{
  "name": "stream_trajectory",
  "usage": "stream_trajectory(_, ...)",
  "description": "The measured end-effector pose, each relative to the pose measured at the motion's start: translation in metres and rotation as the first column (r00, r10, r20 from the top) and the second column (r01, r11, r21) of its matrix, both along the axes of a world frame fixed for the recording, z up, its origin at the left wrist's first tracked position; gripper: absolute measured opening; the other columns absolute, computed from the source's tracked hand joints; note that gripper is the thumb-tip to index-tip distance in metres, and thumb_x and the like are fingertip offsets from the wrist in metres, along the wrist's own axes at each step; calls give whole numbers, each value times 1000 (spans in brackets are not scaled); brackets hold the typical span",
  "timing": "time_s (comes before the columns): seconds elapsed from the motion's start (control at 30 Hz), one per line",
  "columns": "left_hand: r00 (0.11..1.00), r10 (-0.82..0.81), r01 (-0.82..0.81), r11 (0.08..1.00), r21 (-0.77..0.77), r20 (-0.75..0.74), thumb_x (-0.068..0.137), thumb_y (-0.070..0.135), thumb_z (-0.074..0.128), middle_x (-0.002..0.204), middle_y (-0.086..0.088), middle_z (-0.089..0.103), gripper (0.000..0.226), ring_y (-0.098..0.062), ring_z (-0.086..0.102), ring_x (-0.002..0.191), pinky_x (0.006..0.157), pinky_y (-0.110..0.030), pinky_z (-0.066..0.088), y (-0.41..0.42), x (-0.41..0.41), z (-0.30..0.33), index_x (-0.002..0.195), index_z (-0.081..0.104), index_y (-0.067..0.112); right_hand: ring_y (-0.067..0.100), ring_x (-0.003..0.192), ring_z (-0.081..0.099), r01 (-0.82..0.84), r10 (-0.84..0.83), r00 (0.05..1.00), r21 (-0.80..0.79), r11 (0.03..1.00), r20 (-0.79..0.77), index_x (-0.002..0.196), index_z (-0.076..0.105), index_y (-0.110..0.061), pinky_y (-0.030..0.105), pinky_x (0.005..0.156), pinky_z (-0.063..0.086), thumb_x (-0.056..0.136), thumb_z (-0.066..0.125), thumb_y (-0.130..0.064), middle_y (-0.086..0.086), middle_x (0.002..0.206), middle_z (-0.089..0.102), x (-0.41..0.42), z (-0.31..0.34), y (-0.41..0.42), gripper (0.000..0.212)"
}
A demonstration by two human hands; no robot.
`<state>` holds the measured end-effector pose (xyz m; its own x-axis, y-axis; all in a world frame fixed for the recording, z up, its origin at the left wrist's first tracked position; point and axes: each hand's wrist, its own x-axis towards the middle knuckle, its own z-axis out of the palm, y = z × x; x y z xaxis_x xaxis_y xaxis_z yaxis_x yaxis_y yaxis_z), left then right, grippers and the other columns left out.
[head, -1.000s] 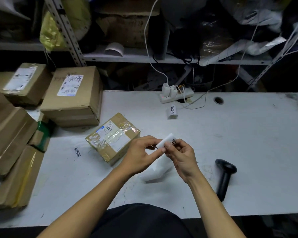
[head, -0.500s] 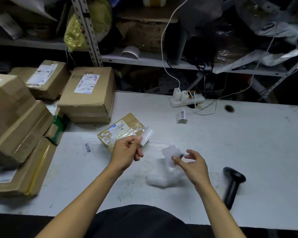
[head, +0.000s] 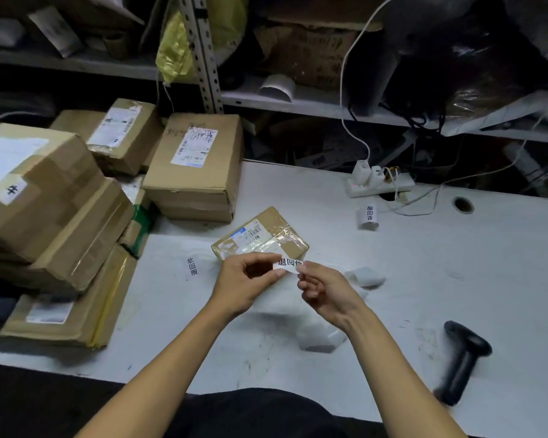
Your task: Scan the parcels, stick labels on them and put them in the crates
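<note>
A small white label with black printed characters is stretched between my two hands. My left hand pinches its left end and my right hand pinches its right end. They hold it just in front of a small taped cardboard parcel that lies on the white table. A black handheld scanner lies on the table at the right, away from both hands.
Several larger cardboard parcels are stacked at the left. Loose labels lie on the table, with crumpled white backing paper near my right wrist. A power strip with cables sits at the back edge, under cluttered shelves.
My hands had drawn apart, the left holding a white strip and the right a label. Now they have met again in front of the small parcel, both pinching the printed label.
</note>
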<state>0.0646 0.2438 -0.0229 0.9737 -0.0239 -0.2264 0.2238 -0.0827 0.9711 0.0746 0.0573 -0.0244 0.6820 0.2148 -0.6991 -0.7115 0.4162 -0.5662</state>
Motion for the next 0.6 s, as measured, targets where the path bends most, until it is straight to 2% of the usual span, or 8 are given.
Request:
stream_trajectory(0.1,992,-85,83,996,-20,-89,73,2,86,84,0,76,33,-13,70,81,81,-22,56,21,21,-4,101,76,15,12,55,53,18,-4,994,-135,991,106,81,63,-7,13,43,32,88,66,7,7,66,54,17,-4,8,16)
stream_trajectory(0.2,984,-81,68,994,-87,-161,71,-3,86,74,1,71,41,-9,66,73,77,-18,54,32,42,-7,106,71,12,12,53,57,94,-49,980,-229,969,194,88,62,-7,16,47,39,87,67,10,5,65,63,31,-2,19,17)
stream_trajectory(0.3,986,-93,79,991,-105,-139,69,-3,87,87,-4,75,42,-13,70,84,83,-24,58,35,61,-15,104,73,16,11,54,53,130,-109,986,-175,976,123,96,68,-9,16,46,35,89,73,-4,3,69,63,41,-4,30,10)
stream_trajectory(0.37,981,-151,133,981,-140,-121,67,-3,87,91,-4,76,44,-15,72,91,85,-27,58,37,70,-16,103,74,17,9,54,46,62,-56,998,-174,983,39,90,71,-9,14,43,29,88,75,-15,0,64,54,42,-7,34,8)
stream_trajectory(0.43,968,-227,212,968,-134,-104,66,-1,88,94,-6,77,45,-16,73,91,87,-31,60,39,77,-16,106,74,15,7,52,40,43,-41,999,-187,981,17,85,71,-8,14,43,24,89,75,-14,-1,62,49,41,-11,34,8)
stream_trajectory(0.5,958,-274,269,961,-59,-88,65,8,92,95,-5,76,45,-12,71,88,91,-38,59,41,82,-19,105,74,18,8,51,38,54,-33,996,-274,960,81,81,73,-8,16,44,22,89,73,-11,-1,62,49,40,-14,32,9)
stream_trajectory(0.57,965,-264,262,956,129,-1,58,36,95,97,7,74,49,-7,68,92,93,-40,56,44,85,-28,102,74,32,10,51,40,60,9,988,-436,898,154,75,72,-10,19,47,24,88,76,-13,-2,58,50,41,-18,33,14)
stream_trajectory(0.6,965,-253,229,941,251,66,52,54,93,104,12,72,58,-8,66,100,96,-39,54,46,86,-35,103,72,36,11,51,42,78,9,985,-500,863,170,72,71,-11,19,48,27,87,78,-14,-1,56,50,42,-20,34,17)
